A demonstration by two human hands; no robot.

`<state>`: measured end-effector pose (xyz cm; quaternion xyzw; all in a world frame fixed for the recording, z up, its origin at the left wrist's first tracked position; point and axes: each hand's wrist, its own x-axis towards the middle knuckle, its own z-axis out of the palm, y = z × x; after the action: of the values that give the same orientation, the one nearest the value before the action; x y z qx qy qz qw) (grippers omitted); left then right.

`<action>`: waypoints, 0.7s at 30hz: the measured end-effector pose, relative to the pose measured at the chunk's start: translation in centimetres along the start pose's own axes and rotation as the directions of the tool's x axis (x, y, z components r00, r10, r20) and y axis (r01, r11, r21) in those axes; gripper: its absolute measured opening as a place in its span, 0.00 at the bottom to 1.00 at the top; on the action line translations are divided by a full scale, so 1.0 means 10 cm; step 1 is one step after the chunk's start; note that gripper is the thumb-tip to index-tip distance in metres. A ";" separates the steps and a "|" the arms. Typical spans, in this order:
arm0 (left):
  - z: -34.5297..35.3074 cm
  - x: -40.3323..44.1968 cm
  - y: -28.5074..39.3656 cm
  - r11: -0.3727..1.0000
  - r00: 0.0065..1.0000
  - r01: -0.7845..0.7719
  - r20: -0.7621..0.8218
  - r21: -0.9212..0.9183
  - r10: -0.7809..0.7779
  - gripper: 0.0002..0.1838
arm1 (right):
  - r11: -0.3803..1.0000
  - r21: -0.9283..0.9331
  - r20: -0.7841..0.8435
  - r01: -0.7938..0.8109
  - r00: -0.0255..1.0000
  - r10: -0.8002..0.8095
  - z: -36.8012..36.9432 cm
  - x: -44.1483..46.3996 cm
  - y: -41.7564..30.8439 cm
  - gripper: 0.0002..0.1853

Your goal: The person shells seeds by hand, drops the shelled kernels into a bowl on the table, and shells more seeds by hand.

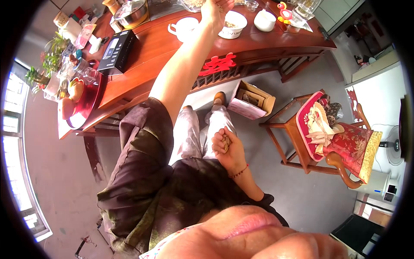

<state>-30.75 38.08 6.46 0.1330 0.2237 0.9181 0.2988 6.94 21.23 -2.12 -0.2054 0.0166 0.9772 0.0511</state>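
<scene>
My left hand (216, 12) reaches over the red-brown table (172, 56) at the top edge of the view, beside a white bowl (233, 25) with small tan pieces in it. The frame edge cuts its fingers, so its grip is unclear. Lower down, in front of my body, my right hand (228, 150) is turned palm up, its fingers curled around several tan pieces (226, 143) that look like nuts in shells. A white mug (183, 28) stands left of the bowl, partly behind my forearm. To the right is a white jar (265, 20).
A black box (117, 52), plants (51, 62) and a red tray (97, 93) are at the table's left. A toy bird (284, 14) stands at the right. On the floor is an open carton (248, 108); a wooden chair (302, 142) holds cushions and a bag.
</scene>
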 end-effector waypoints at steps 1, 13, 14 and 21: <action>-0.01 0.06 -0.02 0.991 0.997 -0.040 0.072 0.128 0.031 0.28 | 1.000 -0.018 -0.017 0.006 1.000 -0.006 0.02 -0.01 -0.01 0.13; 0.05 -0.31 0.07 0.733 0.948 0.027 0.215 0.680 -0.235 0.37 | 0.996 -0.084 -0.029 0.016 0.999 -0.019 -0.02 0.02 -0.01 0.14; 0.02 -0.30 0.08 0.729 0.930 -0.047 0.295 0.683 -0.217 0.36 | 0.998 -0.056 -0.041 0.002 0.999 -0.004 -0.02 0.03 0.00 0.14; 0.23 -0.40 -0.06 0.577 0.910 -0.328 0.414 0.748 -0.020 0.31 | 0.992 -0.126 -0.021 0.022 0.999 -0.025 0.07 -0.11 0.05 0.13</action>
<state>-26.41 36.80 7.71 0.4469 0.5389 0.6957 0.1606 7.58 20.65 -1.07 -0.2194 -0.0469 0.9733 0.0495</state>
